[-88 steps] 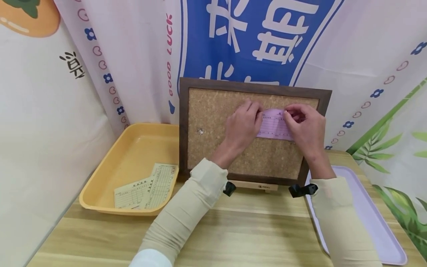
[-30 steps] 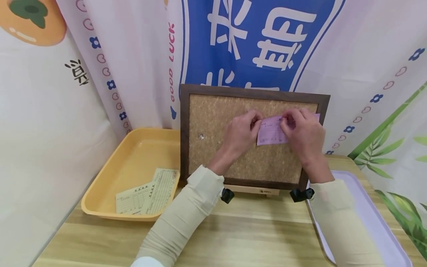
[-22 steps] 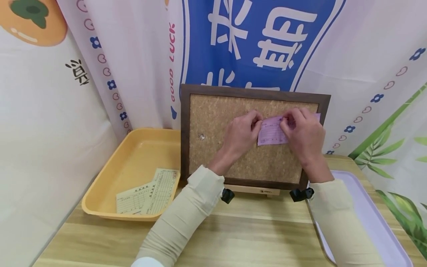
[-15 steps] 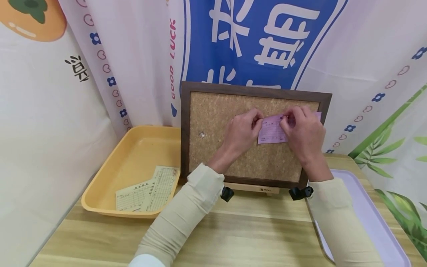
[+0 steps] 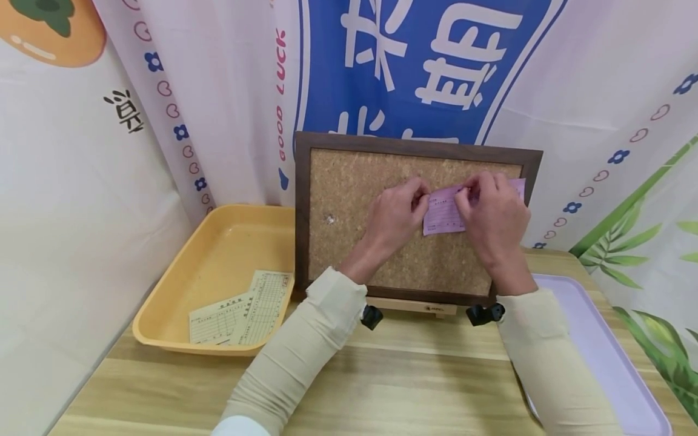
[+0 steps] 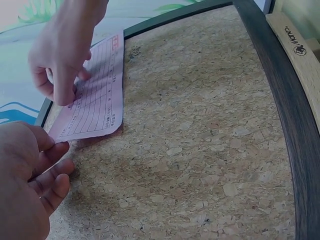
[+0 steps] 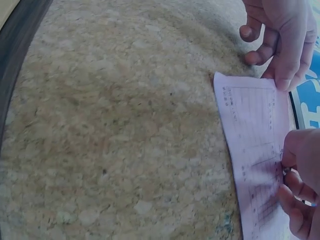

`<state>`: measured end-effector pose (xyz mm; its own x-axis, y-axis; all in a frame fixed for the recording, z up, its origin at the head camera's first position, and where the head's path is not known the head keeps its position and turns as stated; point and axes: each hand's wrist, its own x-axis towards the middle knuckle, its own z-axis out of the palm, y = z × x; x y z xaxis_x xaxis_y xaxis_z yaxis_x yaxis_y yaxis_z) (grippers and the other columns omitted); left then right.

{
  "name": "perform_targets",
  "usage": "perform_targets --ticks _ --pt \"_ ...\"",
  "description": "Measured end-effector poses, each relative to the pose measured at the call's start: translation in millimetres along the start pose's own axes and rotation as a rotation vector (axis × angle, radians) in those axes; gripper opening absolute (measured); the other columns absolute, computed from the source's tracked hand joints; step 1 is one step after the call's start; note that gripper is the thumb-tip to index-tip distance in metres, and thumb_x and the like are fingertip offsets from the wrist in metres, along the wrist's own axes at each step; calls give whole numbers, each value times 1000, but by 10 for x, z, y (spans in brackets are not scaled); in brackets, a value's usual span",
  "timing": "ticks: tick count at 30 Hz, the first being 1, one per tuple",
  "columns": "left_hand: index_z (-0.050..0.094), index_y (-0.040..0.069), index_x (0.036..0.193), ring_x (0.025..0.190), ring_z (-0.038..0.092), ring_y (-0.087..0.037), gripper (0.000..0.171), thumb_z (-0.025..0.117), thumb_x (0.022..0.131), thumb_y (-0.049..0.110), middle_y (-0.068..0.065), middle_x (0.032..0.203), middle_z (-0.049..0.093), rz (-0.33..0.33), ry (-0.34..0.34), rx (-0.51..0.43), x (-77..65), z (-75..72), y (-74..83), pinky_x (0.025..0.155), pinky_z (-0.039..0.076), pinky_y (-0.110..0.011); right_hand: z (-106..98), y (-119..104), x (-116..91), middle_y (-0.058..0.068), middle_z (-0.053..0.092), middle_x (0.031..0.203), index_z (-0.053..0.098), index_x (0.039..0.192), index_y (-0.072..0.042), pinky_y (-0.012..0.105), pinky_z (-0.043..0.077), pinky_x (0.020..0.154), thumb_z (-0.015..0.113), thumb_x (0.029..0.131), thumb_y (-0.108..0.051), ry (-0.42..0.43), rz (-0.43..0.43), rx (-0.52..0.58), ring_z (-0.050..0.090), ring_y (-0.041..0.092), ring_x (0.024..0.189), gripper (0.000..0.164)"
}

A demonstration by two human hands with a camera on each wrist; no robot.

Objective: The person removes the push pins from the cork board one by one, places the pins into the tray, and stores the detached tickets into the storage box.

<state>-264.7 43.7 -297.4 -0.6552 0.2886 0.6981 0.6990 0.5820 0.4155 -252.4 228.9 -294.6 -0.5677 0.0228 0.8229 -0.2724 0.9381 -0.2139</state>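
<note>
A pink printed paper slip (image 5: pixel 443 212) lies against the upper right of a framed cork board (image 5: pixel 349 242). My left hand (image 5: pixel 397 209) pinches its upper left corner between thumb and forefinger, as the left wrist view shows at the slip's corner (image 6: pixel 95 107). With bent fingertips, my right hand (image 5: pixel 496 215) pinches a small pin (image 7: pixel 286 171) at the slip's top edge, near its middle. The fingers hide most of that pin. Part of the slip is behind the right hand, and its far end overlaps the board's right frame.
A yellow tray (image 5: pixel 218 242) at left holds pale green printed slips (image 5: pixel 264 306). A lilac tray (image 5: pixel 611 363) lies under the right forearm. The board stands on a wooden easel (image 5: pixel 409 306). A small shiny spot (image 5: pixel 329 219) shows on the cork's left side.
Since the oldest frame, the slip has tilted up to the right and its right end now shows beyond my right hand. Lately the right hand and wrist shifted slightly left; the left hand holds still.
</note>
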Motion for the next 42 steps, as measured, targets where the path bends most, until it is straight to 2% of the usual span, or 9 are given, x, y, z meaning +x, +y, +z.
perform_targets --ticks 7,14,31,42 --pt "68 11 100 65 57 -8 7 62 102 12 1 84 69 11 0 10 -8 2 12 54 41 -22 4 -34 25 16 62 84 66 93 -2 48 45 52 62 96 -19 11 17 -10 53 34 64 18" --pt "68 11 101 63 56 -8 6 62 102 13 2 84 68 12 0 18 -9 2 18 52 39 -22 12 -35 41 16 62 84 65 92 -2 47 44 51 62 95 -17 21 -1 -21 52 34 61 16" --pt "69 11 104 63 56 -8 9 61 103 15 1 84 69 0 -4 22 15 -39 30 51 38 -22 9 -32 65 19 64 88 68 92 1 52 50 56 65 95 -17 17 -14 24 58 36 69 18" --pt "69 11 103 63 55 -7 8 63 103 15 2 85 69 -5 -9 26 -2 -45 58 52 39 -21 -13 -8 42 19 64 86 70 93 2 50 51 56 66 94 -17 6 -25 5 58 35 67 20"
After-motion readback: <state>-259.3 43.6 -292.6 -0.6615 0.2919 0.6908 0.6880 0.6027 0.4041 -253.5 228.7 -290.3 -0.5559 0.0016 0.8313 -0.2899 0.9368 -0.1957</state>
